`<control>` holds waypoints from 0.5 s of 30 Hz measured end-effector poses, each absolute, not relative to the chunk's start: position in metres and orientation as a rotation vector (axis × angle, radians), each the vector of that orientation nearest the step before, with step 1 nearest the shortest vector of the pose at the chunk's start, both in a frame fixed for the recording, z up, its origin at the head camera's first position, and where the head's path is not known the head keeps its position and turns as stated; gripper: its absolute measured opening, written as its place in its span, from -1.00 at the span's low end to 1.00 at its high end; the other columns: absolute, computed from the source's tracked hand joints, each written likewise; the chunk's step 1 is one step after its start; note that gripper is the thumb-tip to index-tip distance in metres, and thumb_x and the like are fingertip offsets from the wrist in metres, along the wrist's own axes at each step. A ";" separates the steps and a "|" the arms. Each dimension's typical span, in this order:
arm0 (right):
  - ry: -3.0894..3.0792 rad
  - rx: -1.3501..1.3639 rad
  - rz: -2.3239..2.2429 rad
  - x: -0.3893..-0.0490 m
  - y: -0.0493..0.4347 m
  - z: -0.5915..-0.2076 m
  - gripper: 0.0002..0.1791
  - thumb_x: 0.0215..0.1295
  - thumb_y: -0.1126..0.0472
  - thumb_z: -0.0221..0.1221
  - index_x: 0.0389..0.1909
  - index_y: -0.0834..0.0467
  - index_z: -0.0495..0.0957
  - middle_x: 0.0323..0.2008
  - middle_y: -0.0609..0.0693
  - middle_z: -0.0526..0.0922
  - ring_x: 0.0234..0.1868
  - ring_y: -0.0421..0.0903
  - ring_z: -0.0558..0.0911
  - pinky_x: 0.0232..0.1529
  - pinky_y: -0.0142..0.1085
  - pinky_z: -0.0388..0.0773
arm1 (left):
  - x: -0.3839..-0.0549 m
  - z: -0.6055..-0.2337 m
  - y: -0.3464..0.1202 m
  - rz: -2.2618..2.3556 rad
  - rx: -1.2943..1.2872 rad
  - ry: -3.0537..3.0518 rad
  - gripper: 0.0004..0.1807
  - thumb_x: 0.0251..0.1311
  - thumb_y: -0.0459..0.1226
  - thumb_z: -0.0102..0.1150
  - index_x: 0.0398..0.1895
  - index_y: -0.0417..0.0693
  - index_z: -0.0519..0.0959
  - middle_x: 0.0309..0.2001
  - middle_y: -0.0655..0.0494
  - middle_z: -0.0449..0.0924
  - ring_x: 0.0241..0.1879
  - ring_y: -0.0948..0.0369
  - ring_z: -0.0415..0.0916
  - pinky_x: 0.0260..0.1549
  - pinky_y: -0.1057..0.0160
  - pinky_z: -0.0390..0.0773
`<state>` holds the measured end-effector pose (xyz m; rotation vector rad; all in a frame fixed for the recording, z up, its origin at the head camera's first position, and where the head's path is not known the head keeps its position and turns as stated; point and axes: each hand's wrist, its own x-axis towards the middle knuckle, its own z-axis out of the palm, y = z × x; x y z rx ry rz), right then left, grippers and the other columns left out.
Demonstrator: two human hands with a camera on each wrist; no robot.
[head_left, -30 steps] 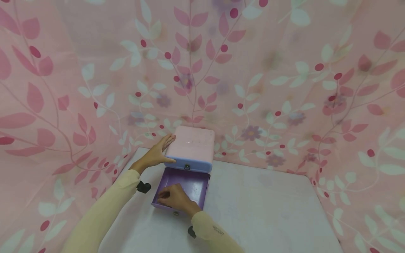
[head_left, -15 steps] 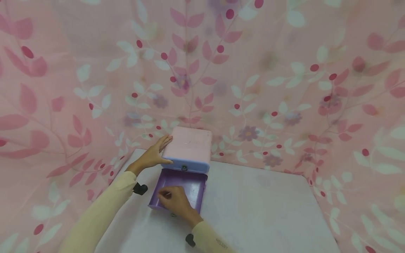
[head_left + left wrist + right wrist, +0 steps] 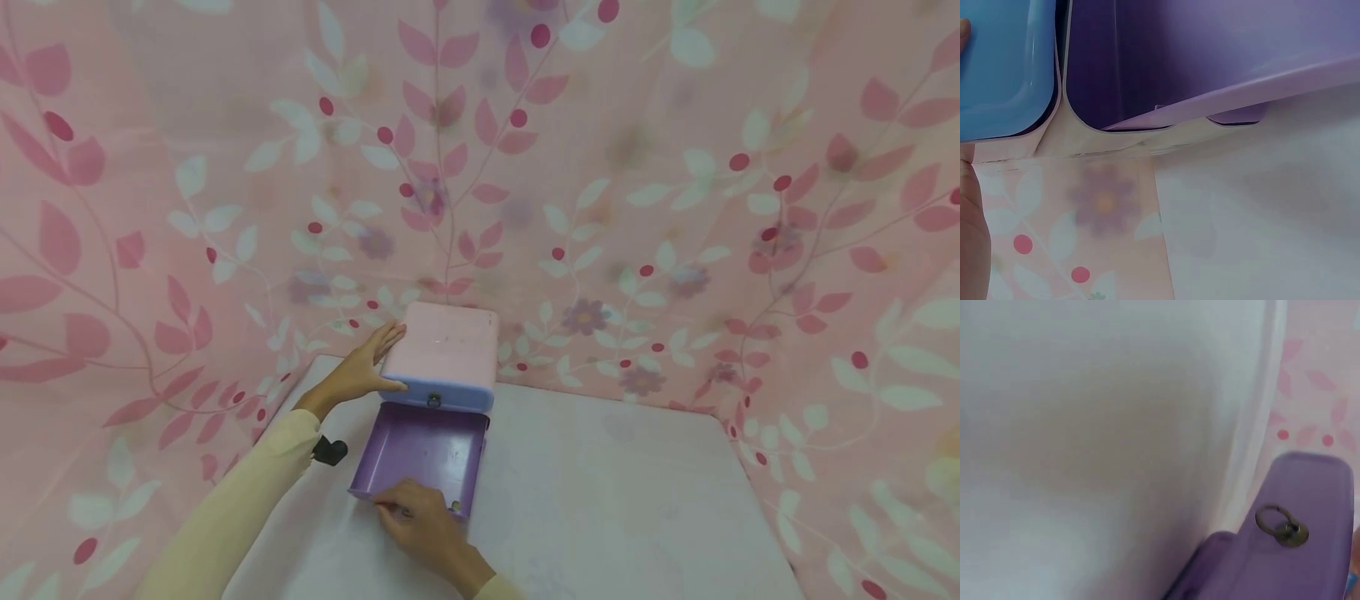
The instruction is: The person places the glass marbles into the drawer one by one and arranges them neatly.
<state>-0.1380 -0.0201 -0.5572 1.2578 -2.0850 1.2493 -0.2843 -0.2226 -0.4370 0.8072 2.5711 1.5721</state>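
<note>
A small drawer unit with a pale pink casing (image 3: 442, 340) stands at the back of the table. Its upper drawer front is blue (image 3: 468, 395) with a ring pull; the purple drawer (image 3: 431, 450) below is pulled far out. My left hand (image 3: 360, 371) rests against the casing's left side, fingers fairly straight, thumb at the blue front. Over the purple drawer's front edge is my right hand (image 3: 423, 521), fingers curled, thumb and index tips close together; I cannot tell whether something is pinched there. A tiny yellowish thing (image 3: 454, 506) shows in the drawer's front right corner.
The white tabletop (image 3: 615, 492) extends right of the drawers. Pink floral fabric (image 3: 585, 208) hangs behind and at both sides. In the right wrist view a brass ring pull (image 3: 1285, 528) sits on the purple drawer's front.
My right hand has drawn back from inside the purple drawer to its front edge, uncovering the drawer floor and the tiny yellowish thing. The left hand stays at the casing.
</note>
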 end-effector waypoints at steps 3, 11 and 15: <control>-2.042 1.313 1.173 -0.128 -0.016 -0.568 -0.85 0.21 0.34 0.28 -0.22 0.10 0.70 -0.35 -0.17 0.70 -0.29 -0.45 0.56 -0.17 -0.68 0.47 | -0.284 -0.435 -0.222 1.574 0.805 2.569 0.30 -0.09 -0.36 0.55 0.55 -0.20 -0.26 0.52 -0.17 -0.05 0.48 -0.07 -0.10 0.41 -0.12 -0.05; -2.069 1.366 1.294 -0.115 -0.009 -0.607 -0.92 0.24 0.35 0.27 -0.27 0.21 0.70 -0.38 -0.09 0.72 -0.30 -0.44 0.60 -0.23 -0.66 0.52 | -0.282 -0.435 -0.222 1.574 0.803 2.566 0.30 -0.08 -0.35 0.54 0.55 -0.20 -0.27 0.52 -0.17 -0.06 0.48 -0.07 -0.12 0.40 -0.14 -0.05; -2.108 1.285 1.430 -0.112 -0.005 -0.619 -0.92 0.24 0.37 0.27 -0.26 0.26 0.68 -0.35 -0.03 0.73 -0.28 -0.39 0.63 -0.24 -0.62 0.55 | -0.284 -0.437 -0.223 1.591 0.817 2.554 0.30 -0.10 -0.36 0.55 0.54 -0.24 -0.26 0.51 -0.20 -0.06 0.48 -0.10 -0.11 0.40 -0.14 -0.06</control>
